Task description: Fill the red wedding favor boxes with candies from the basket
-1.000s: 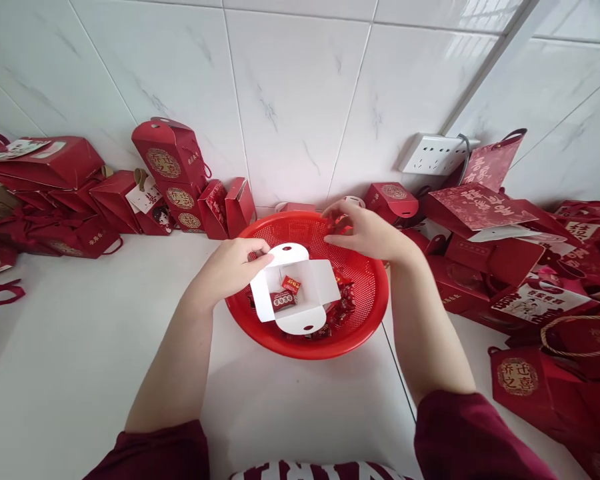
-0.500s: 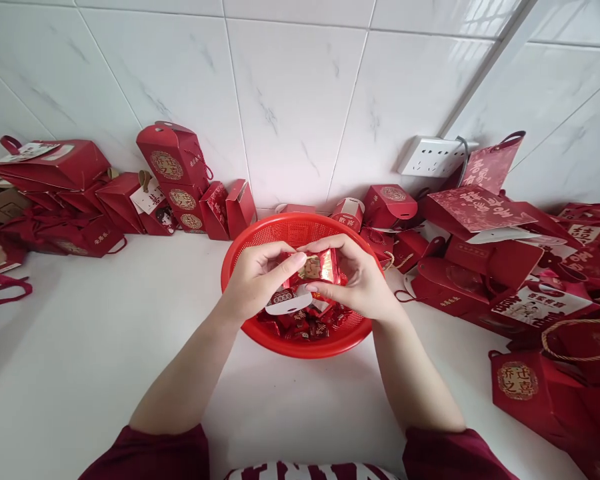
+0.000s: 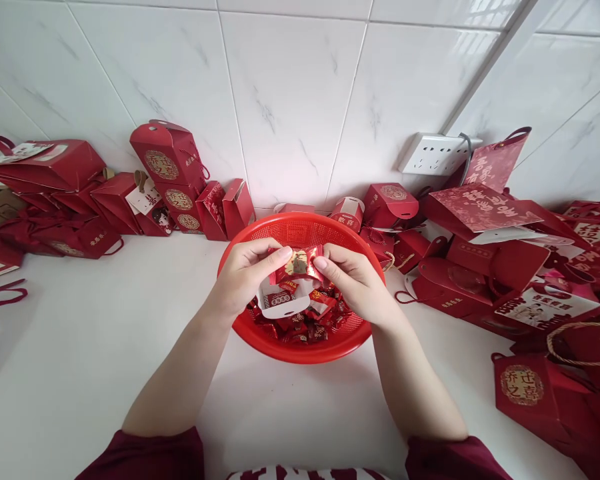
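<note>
A red and gold wrapped candy (image 3: pixel 298 264) is stretched between my two hands above the red plastic basket (image 3: pixel 325 351). My left hand (image 3: pixel 245 275) pinches its left end between thumb and fingers. At its right end, my right hand (image 3: pixel 353 279) pinches the wrapper the same way. Beneath the candy, inside the basket, lies an open small box (image 3: pixel 286 308) with a white inner flap and some sweets in it. Several red-wrapped candies (image 3: pixel 300 328) are heaped around that box.
Red gift boxes (image 3: pixel 167 177) are stacked along the tiled wall at the left. More red boxes and bags (image 3: pixel 480 267) crowd the right side of the white table (image 3: pixel 130 320). A white power strip (image 3: pixel 437 153) is against the wall. A red ribbon (image 3: pixel 3 293) shows at the far left.
My hands have moved apart to the candy's two ends, and more of the small box below is uncovered. Another person's hand at the far left edge has gone out of view.
</note>
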A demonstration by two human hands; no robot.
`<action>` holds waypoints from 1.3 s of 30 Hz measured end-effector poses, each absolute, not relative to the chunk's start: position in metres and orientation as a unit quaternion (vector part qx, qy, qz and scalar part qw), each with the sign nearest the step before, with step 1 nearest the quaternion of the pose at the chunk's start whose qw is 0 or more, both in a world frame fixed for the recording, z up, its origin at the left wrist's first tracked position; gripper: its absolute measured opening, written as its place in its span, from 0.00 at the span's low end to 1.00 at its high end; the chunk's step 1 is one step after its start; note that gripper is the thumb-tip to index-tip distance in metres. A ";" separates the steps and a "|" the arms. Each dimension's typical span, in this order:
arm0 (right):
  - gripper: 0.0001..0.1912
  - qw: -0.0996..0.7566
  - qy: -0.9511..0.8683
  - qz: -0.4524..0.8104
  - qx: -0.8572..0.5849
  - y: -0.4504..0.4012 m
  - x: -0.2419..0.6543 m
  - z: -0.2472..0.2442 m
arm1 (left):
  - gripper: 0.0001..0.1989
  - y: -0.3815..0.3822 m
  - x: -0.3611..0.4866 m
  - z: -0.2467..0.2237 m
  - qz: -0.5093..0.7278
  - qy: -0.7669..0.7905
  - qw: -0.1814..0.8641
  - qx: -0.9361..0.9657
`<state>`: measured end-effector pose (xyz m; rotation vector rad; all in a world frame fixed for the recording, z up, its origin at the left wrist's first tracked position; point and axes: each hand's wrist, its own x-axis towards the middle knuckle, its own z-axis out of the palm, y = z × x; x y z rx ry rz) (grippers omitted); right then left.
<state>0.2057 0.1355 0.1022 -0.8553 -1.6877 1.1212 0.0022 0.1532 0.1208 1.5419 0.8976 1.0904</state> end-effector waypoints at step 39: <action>0.13 0.495 -0.650 0.441 -0.373 0.143 0.207 0.100 | 0.11 0.160 -0.006 0.119 0.508 0.397 0.452 0.617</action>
